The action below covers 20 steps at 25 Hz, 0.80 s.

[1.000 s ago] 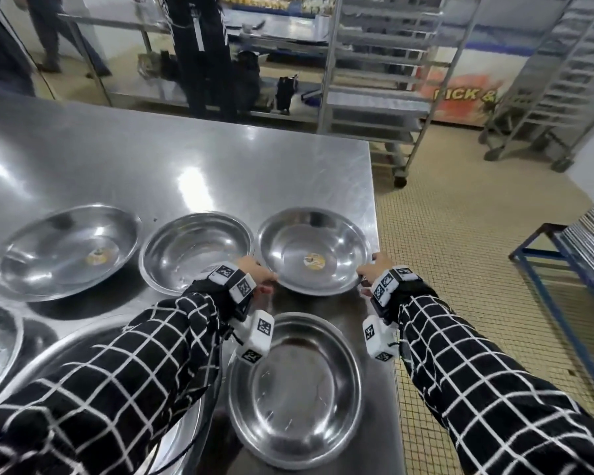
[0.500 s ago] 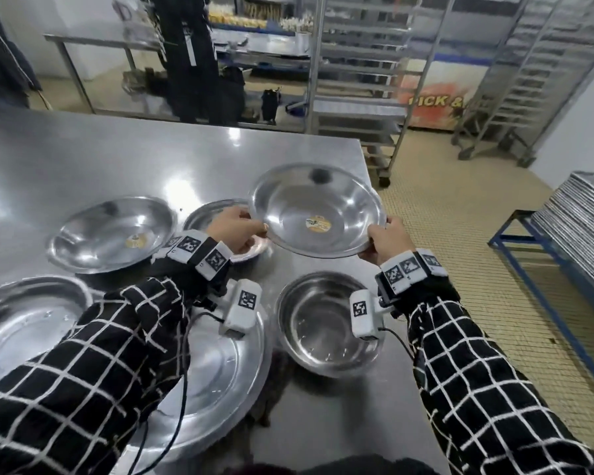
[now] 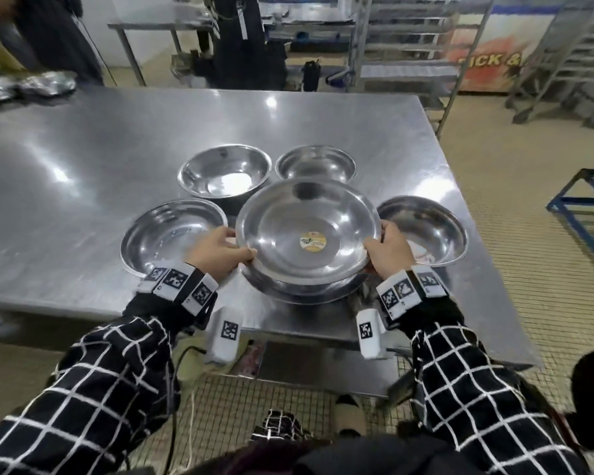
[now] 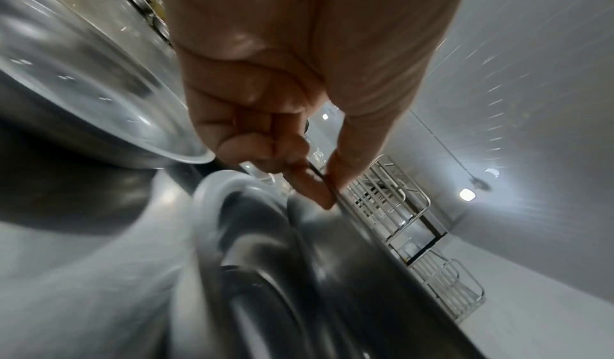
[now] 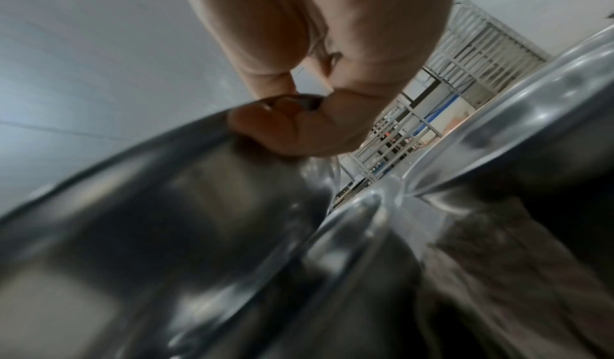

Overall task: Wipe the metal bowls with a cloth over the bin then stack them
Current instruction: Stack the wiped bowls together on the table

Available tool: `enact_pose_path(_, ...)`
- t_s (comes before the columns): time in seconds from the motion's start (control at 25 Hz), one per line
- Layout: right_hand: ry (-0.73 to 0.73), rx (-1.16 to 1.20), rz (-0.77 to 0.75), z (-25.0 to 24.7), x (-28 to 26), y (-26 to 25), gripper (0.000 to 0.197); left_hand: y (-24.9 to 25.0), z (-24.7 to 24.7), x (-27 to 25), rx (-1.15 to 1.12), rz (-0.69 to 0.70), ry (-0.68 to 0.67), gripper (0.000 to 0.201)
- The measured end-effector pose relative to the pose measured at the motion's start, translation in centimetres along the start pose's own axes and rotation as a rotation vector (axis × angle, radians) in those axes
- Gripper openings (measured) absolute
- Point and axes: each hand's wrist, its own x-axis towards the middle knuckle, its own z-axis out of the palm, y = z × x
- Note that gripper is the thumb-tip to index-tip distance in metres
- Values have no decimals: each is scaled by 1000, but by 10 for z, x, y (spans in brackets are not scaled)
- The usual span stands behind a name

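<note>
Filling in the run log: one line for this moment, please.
step: stacking | left hand: grips stickered bowl rim | right hand: grips opposite rim | below: another bowl

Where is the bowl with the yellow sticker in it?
In the head view, the sticker bowl is in the middle near the table's front edge, held by the left hand and right hand, just above another bowl.

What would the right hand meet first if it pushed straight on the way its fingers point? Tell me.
The right hand pinches the rim of the stickered bowl, fingers pointing up-left across it. Straight on, it probably meets that bowl's own wall first; depth is unclear.
</note>
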Motion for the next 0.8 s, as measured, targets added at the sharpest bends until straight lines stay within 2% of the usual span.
enact_pose_path(0.08, 12, -41, -12, 9, -5, 9, 38, -16, 2, -1, -97, -58, -56, 41)
enact_pose_path(0.16, 5, -180, -23, 12, -7, 16, 34, -24, 3, -1, -165, -96, -93, 43)
enact_pose_path(0.28, 2, -417, -51, 12, -9, 22, 25, -22, 12, -5, 16, -18, -40, 17)
enact_pose_path(0.36, 24, -506, -54, 14, -11, 23, 26, -19, 13, -10, 148, 37, 34, 21)
enact_pose_path(0.44, 50, -544, -58, 16, -11, 22, 28, -22, 12, -8, 181, 50, 34, 18)
enact_pose_path(0.52, 64, -535, -85, 14, -12, 17, 30, -26, 8, -3, 159, 32, 11, 26)
enact_pose_path(0.64, 50, -518, -234, 9, -7, -2, 37, -29, -6, 7, 39, 3, 53, 35)
enact_pose_path(0.72, 27, -501, -342, 8, 4, -23, 39, -29, -23, 20, 96, -16, 88, 42)
enact_pose_path(0.8, 12, -477, -429, 15, 30, -46, 39, -29, -48, 45, 85, -43, 85, 38)
